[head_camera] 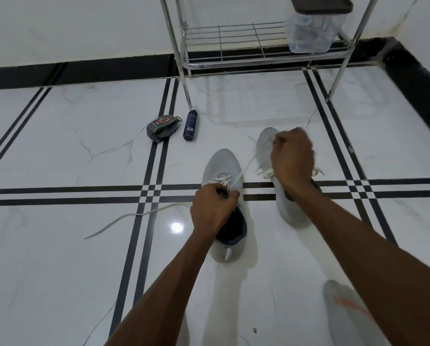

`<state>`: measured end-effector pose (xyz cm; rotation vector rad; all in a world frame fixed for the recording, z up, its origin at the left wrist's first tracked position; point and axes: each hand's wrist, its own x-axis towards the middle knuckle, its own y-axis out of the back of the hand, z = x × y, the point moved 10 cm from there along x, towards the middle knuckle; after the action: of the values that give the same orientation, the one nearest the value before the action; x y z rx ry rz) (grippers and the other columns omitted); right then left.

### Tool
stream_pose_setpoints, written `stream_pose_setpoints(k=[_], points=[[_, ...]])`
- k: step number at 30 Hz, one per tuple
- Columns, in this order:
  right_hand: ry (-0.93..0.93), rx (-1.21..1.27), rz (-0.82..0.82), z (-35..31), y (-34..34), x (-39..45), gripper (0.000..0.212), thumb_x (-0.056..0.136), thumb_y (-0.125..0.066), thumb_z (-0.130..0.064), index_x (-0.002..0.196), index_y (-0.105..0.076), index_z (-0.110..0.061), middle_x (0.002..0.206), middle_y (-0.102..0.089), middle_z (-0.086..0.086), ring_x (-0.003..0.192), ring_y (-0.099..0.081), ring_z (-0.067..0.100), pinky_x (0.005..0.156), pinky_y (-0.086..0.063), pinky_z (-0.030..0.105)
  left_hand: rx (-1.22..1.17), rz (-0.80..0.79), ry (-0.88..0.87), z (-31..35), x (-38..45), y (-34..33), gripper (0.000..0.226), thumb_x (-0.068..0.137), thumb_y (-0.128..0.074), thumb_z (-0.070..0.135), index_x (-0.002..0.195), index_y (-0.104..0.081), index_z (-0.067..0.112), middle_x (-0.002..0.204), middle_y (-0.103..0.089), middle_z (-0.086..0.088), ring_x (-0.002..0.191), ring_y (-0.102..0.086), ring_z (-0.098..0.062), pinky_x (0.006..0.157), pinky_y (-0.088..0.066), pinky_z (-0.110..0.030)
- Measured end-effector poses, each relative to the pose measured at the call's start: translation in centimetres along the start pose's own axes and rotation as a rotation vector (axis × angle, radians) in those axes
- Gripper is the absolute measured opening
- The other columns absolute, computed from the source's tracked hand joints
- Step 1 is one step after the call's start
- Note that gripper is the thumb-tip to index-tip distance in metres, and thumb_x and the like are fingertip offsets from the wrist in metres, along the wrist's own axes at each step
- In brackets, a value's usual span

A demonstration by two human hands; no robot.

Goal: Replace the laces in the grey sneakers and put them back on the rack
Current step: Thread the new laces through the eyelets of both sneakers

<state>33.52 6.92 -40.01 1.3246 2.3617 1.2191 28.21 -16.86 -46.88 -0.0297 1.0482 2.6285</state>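
Note:
Two grey sneakers stand on the tiled floor, toes pointing away from me. The left sneaker [221, 166] has a white lace [243, 172] threaded through its front eyelets. My left hand [212, 211] rests over its tongue and pinches at the eyelets. My right hand [292, 158] is raised above the right sneaker [265, 143] and grips one end of the white lace, pulled taut from the left sneaker. The lace's other end [124, 219] trails loose across the floor to the left. The right sneaker shows white laces beside my wrist.
A metal shoe rack [233, 43] stands against the far wall, with a clear plastic container [313, 28] on its low shelf. A dark shoe-polish sponge [162, 128] and a blue spray can [191, 124] lie by the rack's left leg. A grey-and-orange shape [351, 313] sits at the lower right.

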Motion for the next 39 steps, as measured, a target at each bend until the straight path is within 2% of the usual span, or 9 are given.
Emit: stream_pose_setpoints(k=[2,5,8,12,18,23,29,36,39], points=[[0.035,-0.001,0.150,0.0,2.5,0.7,0.019,0.099,-0.056,-0.021,0.114,-0.067,-0.015,0.123,-0.059,0.000,0.094,-0.063,0.019,0.078,-0.049,0.032,0.003,-0.008,0.009,-0.2,-0.2,-0.1,0.021,0.082,-0.067,0.039,0.076,-0.073,0.020,0.072,-0.070,0.005,0.071,-0.064,-0.010,0.065,-0.051,-0.027],[0.224,-0.064,-0.408,-1.7,-4.6,-1.9,0.047,0.094,-0.065,-0.027,0.139,-0.055,-0.017,0.140,-0.056,0.006,0.123,-0.056,0.024,0.101,-0.045,0.036,0.007,-0.004,-0.015,0.0,0.0,0.0,0.023,0.082,-0.067,0.042,0.076,-0.073,0.020,0.071,-0.070,0.006,0.071,-0.064,-0.010,0.064,-0.051,-0.027],[0.276,-0.154,-0.770,-1.4,-10.3,-6.8,0.031,0.091,-0.064,-0.025,0.120,-0.072,-0.017,0.125,-0.068,0.009,0.111,-0.064,0.024,0.096,-0.052,0.038,0.028,0.005,-0.029,0.0,0.3,0.1,0.032,0.086,-0.065,0.049,0.076,-0.073,0.020,0.073,-0.070,0.005,0.071,-0.064,-0.010,0.064,-0.051,-0.027],[0.256,-0.159,-0.614,-0.8,-8.6,-5.9,0.022,0.094,-0.060,-0.025,0.091,-0.077,-0.013,0.088,-0.073,0.007,0.078,-0.068,0.025,0.073,-0.058,0.040,0.012,0.030,-0.025,-0.4,0.2,0.1,0.026,0.083,-0.066,0.044,0.074,-0.073,0.020,0.069,-0.068,0.005,0.069,-0.063,-0.010,0.061,-0.050,-0.026],[0.175,-0.235,-0.608,-0.1,-6.0,-3.8,0.018,0.090,-0.060,-0.034,0.092,-0.076,-0.026,0.089,-0.075,0.001,0.083,-0.069,0.023,0.078,-0.059,0.039,-0.008,0.002,-0.037,-0.3,0.3,0.1,0.020,0.081,-0.068,0.037,0.077,-0.072,0.018,0.070,-0.067,0.004,0.068,-0.063,-0.012,0.060,-0.045,-0.025],[0.020,-0.147,-0.257,0.3,-1.1,-0.8,0.022,0.092,-0.057,-0.021,0.092,-0.079,-0.022,0.091,-0.076,0.006,0.091,-0.068,0.029,0.078,-0.057,0.038,-0.021,-0.030,-0.050,-0.1,0.5,-0.2,0.021,0.079,-0.066,0.042,0.084,-0.074,0.024,0.074,-0.069,0.006,0.072,-0.064,-0.010,0.061,-0.046,-0.025],[0.258,-0.209,-0.601,-1.4,-6.3,-3.8,0.053,0.089,-0.067,-0.025,0.141,-0.056,-0.018,0.140,-0.053,0.011,0.129,-0.047,0.036,0.106,-0.042,0.046,0.024,-0.010,-0.095,0.8,0.2,-0.5,0.020,0.080,-0.067,0.040,0.081,-0.069,0.020,0.077,-0.066,0.002,0.071,-0.062,-0.013,0.058,-0.041,-0.024],[0.285,-0.315,-0.791,-1.1,-8.7,-6.1,0.012,0.093,-0.061,-0.026,0.104,-0.065,-0.022,0.103,-0.070,0.004,0.094,-0.065,0.025,0.074,-0.049,0.034,-0.099,0.091,-0.196,2.0,0.9,1.4,0.017,0.089,-0.068,0.030,0.102,-0.059,0.022,0.092,-0.062,0.006,0.085,-0.058,-0.008,0.068,-0.045,-0.024],[0.161,-0.107,-0.805,-0.8,-7.4,-4.9,0.007,0.094,-0.058,-0.025,0.101,-0.059,-0.024,0.086,-0.071,0.004,0.077,-0.067,0.022,0.067,-0.050,0.031,-0.138,-0.089,-0.258,3.2,3.2,0.5,0.035,0.086,-0.071,0.019,0.120,-0.062,0.022,0.118,-0.065,0.006,0.104,-0.063,-0.016,0.090,-0.051,-0.028]])
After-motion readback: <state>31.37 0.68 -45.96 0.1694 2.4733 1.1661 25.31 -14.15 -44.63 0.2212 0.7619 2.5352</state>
